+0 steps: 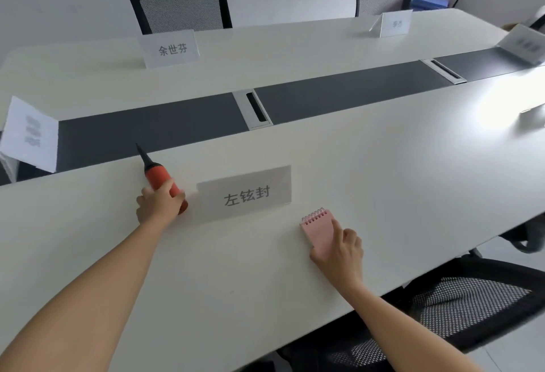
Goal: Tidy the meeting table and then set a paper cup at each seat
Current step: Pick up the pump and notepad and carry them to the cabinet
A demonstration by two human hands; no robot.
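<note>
A red hand pump with a black pointed nozzle (154, 170) lies on the white meeting table (398, 165); my left hand (157, 203) grips its lower end. A small pink spiral notepad (318, 228) lies to the right of it, near the table's front edge. My right hand (339, 250) rests on the notepad's near corner, its index finger stretched along the pad's right edge. A paper name card (246, 191) stands between the two hands. No paper cup is in view.
More name cards stand at the far side (171, 48), the far right (393, 24) and the left end (29, 134). A dark strip with cable slots (256, 107) runs down the table's middle. Mesh chairs stand behind the table (180, 10) and at my right (460, 306).
</note>
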